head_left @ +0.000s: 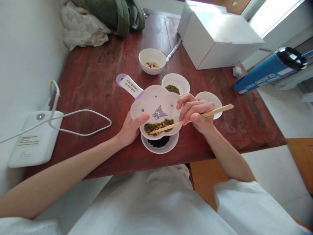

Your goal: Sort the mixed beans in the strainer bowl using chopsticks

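Note:
My left hand [133,127] grips the left rim of a white and purple flower-shaped bowl [151,98], thumb over the edge. The bowl is tilted toward me, and green beans mixed with yellowish ones [158,126] lie along its near side. Its handle carries a printed paper label [131,86]. My right hand [197,112] holds a pair of wooden chopsticks [217,110], tips among the beans, with its fingers at the bowl's right rim. Partly hidden below is a white bowl [160,150] of black beans [158,142].
Behind stand a bowl of green beans [172,88] and a bowl of reddish and pale pieces [152,65]. Another white bowl [212,98] is partly behind my right hand. A white box [210,42], blue bottle [269,72], power bank [36,140] with cable and green bag [110,14] surround them.

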Tool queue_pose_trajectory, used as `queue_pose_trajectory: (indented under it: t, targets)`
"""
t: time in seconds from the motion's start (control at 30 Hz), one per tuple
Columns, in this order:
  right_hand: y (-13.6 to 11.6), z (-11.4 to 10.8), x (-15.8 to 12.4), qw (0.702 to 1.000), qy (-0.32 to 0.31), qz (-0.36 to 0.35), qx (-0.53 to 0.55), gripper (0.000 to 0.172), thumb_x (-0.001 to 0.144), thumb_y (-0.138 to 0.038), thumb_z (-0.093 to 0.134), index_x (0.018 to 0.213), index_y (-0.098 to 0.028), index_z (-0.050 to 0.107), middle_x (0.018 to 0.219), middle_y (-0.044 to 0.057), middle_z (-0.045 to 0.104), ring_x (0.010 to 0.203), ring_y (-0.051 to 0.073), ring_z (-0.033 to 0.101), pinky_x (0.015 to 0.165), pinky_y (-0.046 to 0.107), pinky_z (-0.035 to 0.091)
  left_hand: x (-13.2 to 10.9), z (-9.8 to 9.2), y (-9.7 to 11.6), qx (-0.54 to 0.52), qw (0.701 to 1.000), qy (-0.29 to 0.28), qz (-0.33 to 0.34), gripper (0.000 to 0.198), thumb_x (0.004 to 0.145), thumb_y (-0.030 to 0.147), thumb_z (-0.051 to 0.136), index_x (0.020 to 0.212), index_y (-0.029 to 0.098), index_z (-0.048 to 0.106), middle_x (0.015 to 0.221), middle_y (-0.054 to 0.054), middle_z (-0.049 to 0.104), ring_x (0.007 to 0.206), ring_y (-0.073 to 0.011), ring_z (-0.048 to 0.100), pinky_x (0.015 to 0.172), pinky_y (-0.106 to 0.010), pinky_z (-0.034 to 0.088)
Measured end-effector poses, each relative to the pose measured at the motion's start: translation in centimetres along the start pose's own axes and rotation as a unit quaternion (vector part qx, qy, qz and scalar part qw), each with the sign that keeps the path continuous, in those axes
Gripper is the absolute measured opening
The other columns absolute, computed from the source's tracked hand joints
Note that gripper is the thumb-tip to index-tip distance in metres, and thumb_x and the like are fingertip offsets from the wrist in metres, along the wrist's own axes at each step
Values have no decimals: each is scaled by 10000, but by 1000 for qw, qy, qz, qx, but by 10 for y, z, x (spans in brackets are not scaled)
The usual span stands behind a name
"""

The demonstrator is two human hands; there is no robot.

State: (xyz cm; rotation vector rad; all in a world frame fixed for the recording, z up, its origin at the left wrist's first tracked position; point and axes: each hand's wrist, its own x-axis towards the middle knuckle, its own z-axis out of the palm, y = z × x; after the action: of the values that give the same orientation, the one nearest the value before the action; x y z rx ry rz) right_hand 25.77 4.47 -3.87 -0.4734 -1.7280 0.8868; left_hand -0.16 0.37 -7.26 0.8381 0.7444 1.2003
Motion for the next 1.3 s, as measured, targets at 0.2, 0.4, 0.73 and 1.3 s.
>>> queue_pose_trajectory:
  t: [0.2,0.4,0.73,1.3]
  targets:
    - [1,-2,-1,1000,12,10,-22,533,1062,-699,837,658,-357,902,592,33,774,837,287,792,850,505,687,0,1,-1,4,1000,4,2,738,818,663,1063,1367,210,868,1300,-155,946,1478,-532,797,1265,-669,662]
    - [2,-3,0,1000,15,10,-12,515,1066,-673,843,675,-346,917,607,31,778,847,282,801,816,483,685,1,3,-1,6,1000,7,3,703,789,688,1073,1267,209,885,1293,-153,948,1493,-538,786,1262,-672,665]
    - [7,-3,-3,1000,22,9,-9,480,1061,-667,852,702,-358,934,614,25,798,823,277,800,784,469,662,0,4,1,0,1000,5,4,748,794,696,1063,1357,242,873,1384,-139,935,1543,-550,752,1234,-664,682]
    - [7,-4,-3,1000,18,19,-16,523,1060,-706,826,680,-356,909,616,34,779,842,290,798,837,502,694,1,7,4,-21,1000,4,-15,737,846,684,978,1421,236,865,1318,-102,953,1485,-540,793,1182,-647,727]
